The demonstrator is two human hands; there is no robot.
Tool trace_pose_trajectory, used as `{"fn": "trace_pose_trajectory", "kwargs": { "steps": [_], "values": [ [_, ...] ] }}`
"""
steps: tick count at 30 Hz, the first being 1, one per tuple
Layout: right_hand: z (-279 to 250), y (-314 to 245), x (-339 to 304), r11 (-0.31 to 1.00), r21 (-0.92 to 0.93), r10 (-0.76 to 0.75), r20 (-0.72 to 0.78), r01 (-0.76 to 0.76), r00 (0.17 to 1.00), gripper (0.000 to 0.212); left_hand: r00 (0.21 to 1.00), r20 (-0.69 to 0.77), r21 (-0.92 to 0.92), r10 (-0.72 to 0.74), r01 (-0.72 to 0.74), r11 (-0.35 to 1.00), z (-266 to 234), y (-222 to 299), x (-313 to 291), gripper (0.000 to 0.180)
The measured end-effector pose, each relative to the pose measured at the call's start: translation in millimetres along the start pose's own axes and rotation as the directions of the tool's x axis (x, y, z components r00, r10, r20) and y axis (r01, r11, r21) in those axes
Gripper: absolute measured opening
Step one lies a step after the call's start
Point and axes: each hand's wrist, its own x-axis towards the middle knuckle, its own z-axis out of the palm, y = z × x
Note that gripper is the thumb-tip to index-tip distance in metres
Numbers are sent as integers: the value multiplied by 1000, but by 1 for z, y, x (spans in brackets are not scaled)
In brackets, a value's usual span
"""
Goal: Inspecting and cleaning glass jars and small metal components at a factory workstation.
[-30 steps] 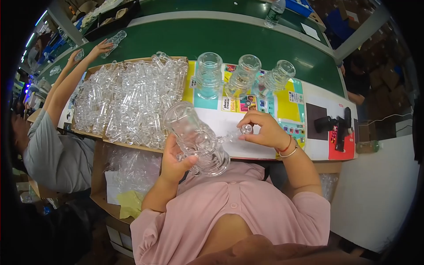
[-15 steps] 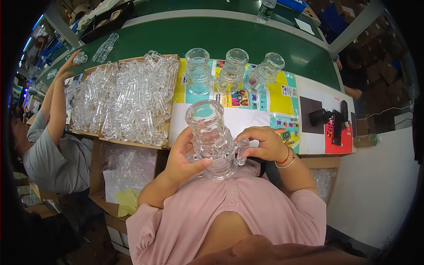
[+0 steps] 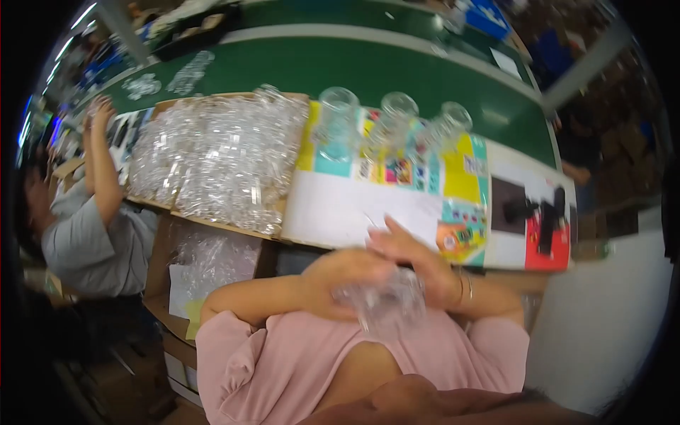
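Observation:
A clear, waisted glass-like vessel (image 3: 393,312) is tilted between my hands in front of my chest, blurred by motion. My left hand (image 3: 336,276) is closed around its left side. On its other side my right hand (image 3: 425,276) presses against it, with some fingers stretched up past the far end. The hands hide much of the vessel's far part. Beyond them three similar clear vessels, a left one (image 3: 336,127), a middle one (image 3: 389,127) and a right one (image 3: 448,129), stand in a row on a colourful printed sheet.
Cardboard trays heaped with small clear parts (image 3: 219,163) lie at the left on the green table (image 3: 283,64). Below them is an open carton (image 3: 163,283) with plastic bags. A black device (image 3: 549,219) stands at the right. At far left a co-worker (image 3: 99,234) reaches forward.
The vessel was upright with its side pieces showing; it has tipped over and come nearer my body. My right hand has moved from a side piece onto the vessel. The view has shifted slightly.

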Motion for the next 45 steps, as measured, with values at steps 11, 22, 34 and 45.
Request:
{"fn": "trace_pose_trajectory", "kwargs": {
  "steps": [11, 22, 34, 45],
  "values": [
    [19, -15, -21, 982, -40, -183, 59, 186, 981, 59, 967, 197, 107, 163, -186, 977, 22, 17, 3, 65],
    [-11, 56, -19, 992, -81, 12, -720, -101, 694, 49, 936, -333, 323, -114, 226, 919, -103, 15, 32, 70],
    [2, 103, -79, 450, -729, 111, -528, -516, 842, 25, 677, -642, 342, -360, 673, 656, -289, -181, 200, 71],
    [1, 110, -89, 414, -759, 171, -478, -503, 861, 22, 525, -371, 866, -766, 494, -81, -328, -215, 149, 62]
  ]
}}
